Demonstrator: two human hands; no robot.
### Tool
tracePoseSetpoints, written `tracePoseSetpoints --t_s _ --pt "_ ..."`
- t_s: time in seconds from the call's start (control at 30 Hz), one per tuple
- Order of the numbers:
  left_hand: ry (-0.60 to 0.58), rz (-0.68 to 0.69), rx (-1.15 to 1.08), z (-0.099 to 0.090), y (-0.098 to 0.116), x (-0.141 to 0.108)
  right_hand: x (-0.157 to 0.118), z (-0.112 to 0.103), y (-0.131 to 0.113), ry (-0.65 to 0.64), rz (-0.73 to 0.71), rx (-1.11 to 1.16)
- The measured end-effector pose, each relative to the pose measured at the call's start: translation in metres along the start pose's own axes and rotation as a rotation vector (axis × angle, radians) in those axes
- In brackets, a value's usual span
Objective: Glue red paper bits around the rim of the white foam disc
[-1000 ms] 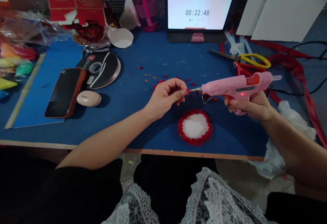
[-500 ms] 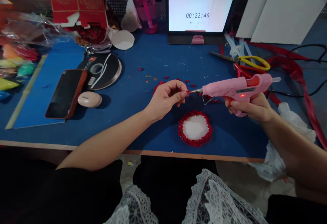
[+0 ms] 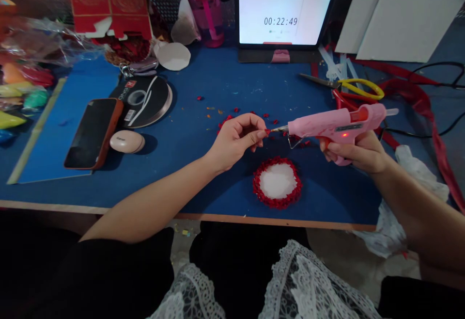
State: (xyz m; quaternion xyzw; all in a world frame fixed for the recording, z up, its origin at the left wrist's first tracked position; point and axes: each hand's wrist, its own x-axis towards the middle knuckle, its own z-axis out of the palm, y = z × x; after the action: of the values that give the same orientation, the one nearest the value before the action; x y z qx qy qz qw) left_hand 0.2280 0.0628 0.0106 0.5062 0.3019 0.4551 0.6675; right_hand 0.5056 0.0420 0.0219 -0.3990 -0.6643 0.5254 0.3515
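Note:
A small red piece (image 3: 268, 131) is pinched between the thumb and fingertips of my left hand (image 3: 241, 139). The metal nozzle of a pink glue gun (image 3: 319, 124) points left and meets that piece. My right hand (image 3: 354, 151) is wrapped round the gun's handle, and an orange-red light glows on its side. Below the nozzle, near the table's front edge, lies a white disc (image 3: 278, 181) ringed with red pieces (image 3: 257, 183). More red bits are scattered behind and beside my left hand, some partly hidden by it.
Scissors with yellow handles (image 3: 361, 88), red ribbon (image 3: 428, 101) and a black cable lie at the right. A tablet (image 3: 283, 13) stands at the back. A phone (image 3: 93, 132), earbud case (image 3: 127, 141) and ribbon spool (image 3: 147, 101) are at the left.

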Motion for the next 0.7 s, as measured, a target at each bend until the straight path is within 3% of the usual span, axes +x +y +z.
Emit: tracePoseSetpoints --t_s 0.47,0.57,0.7 --pt "-0.036 0.067 0.045 -0.001 0.001 -0.001 0.003 -0.002 -0.008 0.084 -0.006 -0.115" --pt "-0.042 0.083 0.079 0.0 0.001 -0.002 0.006 -0.009 -0.006 0.212 -0.043 -0.309" --pt "-0.038 0.103 0.167 -0.001 0.002 -0.003 0.016 -0.027 0.01 0.407 -0.102 -0.763"
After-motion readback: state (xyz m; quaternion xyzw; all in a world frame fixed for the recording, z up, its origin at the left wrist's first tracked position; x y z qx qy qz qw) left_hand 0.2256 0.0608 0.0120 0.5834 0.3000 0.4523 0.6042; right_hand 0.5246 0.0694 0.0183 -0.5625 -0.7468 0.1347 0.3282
